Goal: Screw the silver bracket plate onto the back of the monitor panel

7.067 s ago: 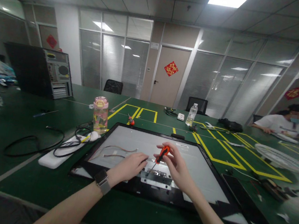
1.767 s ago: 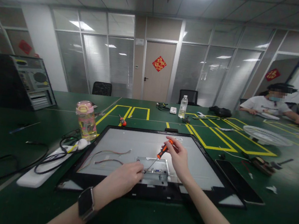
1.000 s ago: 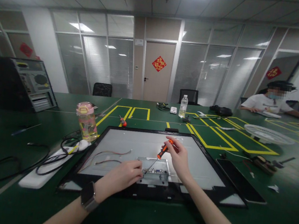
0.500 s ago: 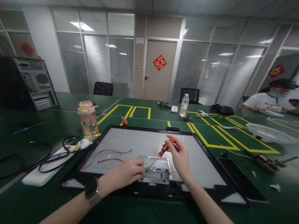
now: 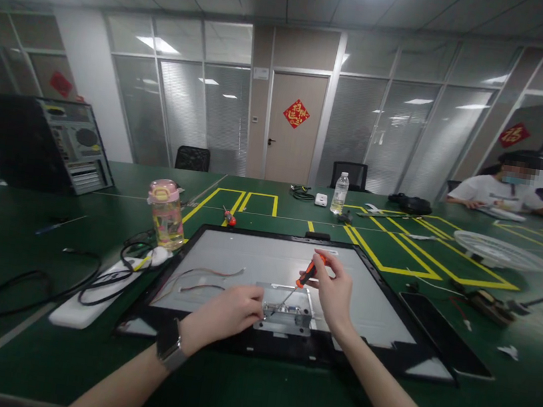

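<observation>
My right hand (image 5: 335, 293) is closed round the orange-and-black handle of a screwdriver (image 5: 307, 273). Its thin shaft slants down and left to a metal bracket with ports (image 5: 289, 314). My left hand (image 5: 231, 311), a watch (image 5: 172, 343) on its wrist, has its fingers pinched together at the bracket's left edge; what lies between them is hidden. Under both hands a black-framed display panel (image 5: 254, 255) lies flat with its grey back up. Thin loose wires (image 5: 211, 271) run across the panel's left part.
Left of the panel are a white power strip (image 5: 79, 311) with black cables, a pink-lidded bottle (image 5: 165, 215) and a computer case (image 5: 38, 140). A phone-like black slab (image 5: 445, 334) lies to the right. Farther off are a water bottle (image 5: 340, 193) and a seated person (image 5: 500, 188).
The view has shifted slightly, so most things sit a little to the right. The screwdriver's handle has tipped farther right with my right hand. My left hand keeps its pinch at the bracket.
</observation>
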Demonstrator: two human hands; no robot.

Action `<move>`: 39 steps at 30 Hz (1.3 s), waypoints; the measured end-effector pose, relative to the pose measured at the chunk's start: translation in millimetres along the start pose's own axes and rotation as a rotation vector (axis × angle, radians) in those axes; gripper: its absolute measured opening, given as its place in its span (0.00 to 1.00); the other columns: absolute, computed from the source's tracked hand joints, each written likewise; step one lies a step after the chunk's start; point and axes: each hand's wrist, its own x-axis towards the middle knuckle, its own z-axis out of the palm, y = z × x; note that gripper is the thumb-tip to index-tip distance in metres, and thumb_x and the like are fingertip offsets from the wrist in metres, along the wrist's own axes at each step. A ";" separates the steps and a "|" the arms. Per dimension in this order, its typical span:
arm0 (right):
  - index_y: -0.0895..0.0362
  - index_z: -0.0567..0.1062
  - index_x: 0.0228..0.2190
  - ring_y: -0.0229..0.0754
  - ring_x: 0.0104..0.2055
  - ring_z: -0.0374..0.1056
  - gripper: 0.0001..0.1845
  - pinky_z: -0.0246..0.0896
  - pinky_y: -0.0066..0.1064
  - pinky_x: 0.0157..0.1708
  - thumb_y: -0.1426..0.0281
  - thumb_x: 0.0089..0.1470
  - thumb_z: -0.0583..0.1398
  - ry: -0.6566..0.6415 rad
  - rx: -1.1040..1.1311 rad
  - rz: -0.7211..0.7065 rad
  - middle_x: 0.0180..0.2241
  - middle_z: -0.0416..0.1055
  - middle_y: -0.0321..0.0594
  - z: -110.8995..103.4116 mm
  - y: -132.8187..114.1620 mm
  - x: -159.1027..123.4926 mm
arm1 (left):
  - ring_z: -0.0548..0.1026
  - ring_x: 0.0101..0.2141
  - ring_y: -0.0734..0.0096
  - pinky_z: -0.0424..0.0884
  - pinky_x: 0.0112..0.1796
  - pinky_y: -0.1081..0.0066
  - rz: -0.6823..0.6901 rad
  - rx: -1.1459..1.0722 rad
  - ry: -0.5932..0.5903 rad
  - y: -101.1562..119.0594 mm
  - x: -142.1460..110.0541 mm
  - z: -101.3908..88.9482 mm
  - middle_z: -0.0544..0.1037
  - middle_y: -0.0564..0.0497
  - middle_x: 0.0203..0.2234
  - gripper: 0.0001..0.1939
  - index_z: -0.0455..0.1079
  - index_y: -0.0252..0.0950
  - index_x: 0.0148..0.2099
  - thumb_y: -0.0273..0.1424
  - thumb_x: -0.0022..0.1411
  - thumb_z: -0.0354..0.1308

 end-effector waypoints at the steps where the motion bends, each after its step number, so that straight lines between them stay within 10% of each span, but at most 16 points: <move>1: 0.59 0.72 0.37 0.44 0.22 0.74 0.23 0.74 0.35 0.21 0.55 0.45 0.63 0.008 0.014 0.027 0.22 0.68 0.32 -0.9 1.2 1.4 | 0.67 0.29 0.73 0.62 0.31 0.75 0.001 0.011 -0.001 0.5 -0.5 -0.4 0.69 0.52 0.30 0.10 0.72 0.35 0.31 0.24 0.63 0.52; 7: 0.60 0.71 0.39 0.47 0.28 0.77 0.23 0.74 0.36 0.30 0.65 0.40 0.66 -0.072 0.145 0.238 0.22 0.70 0.32 -4.3 12.6 8.2 | 0.69 0.29 0.75 0.63 0.32 0.76 -0.057 -0.164 0.059 -2.9 1.3 0.6 0.70 0.53 0.29 0.08 0.73 0.35 0.29 0.23 0.60 0.55; 13: 0.56 0.69 0.47 0.44 0.28 0.75 0.30 0.75 0.37 0.26 0.60 0.41 0.66 -0.038 0.053 0.068 0.31 0.70 0.34 1.0 6.4 0.4 | 0.72 0.37 0.70 0.67 0.40 0.71 -0.215 -0.268 0.316 -20.2 5.6 3.7 0.74 0.50 0.33 0.08 0.73 0.35 0.36 0.24 0.61 0.52; 20: 0.56 0.69 0.46 0.43 0.28 0.74 0.27 0.76 0.36 0.25 0.58 0.45 0.64 -0.059 -0.043 -0.056 0.34 0.68 0.38 7.0 2.5 -11.0 | 0.66 0.53 0.68 0.58 0.56 0.64 -0.190 -0.211 0.132 -34.1 -0.2 17.8 0.70 0.47 0.52 0.23 0.64 0.36 0.55 0.18 0.58 0.47; 39: 0.53 0.69 0.45 0.41 0.29 0.72 0.22 0.77 0.38 0.27 0.59 0.49 0.62 -0.105 -0.142 -0.177 0.40 0.65 0.41 8.6 10.6 -15.8 | 0.68 0.51 0.67 0.60 0.55 0.64 -0.233 -0.227 0.113 -27.4 -0.4 16.1 0.70 0.46 0.53 0.24 0.64 0.37 0.57 0.19 0.59 0.47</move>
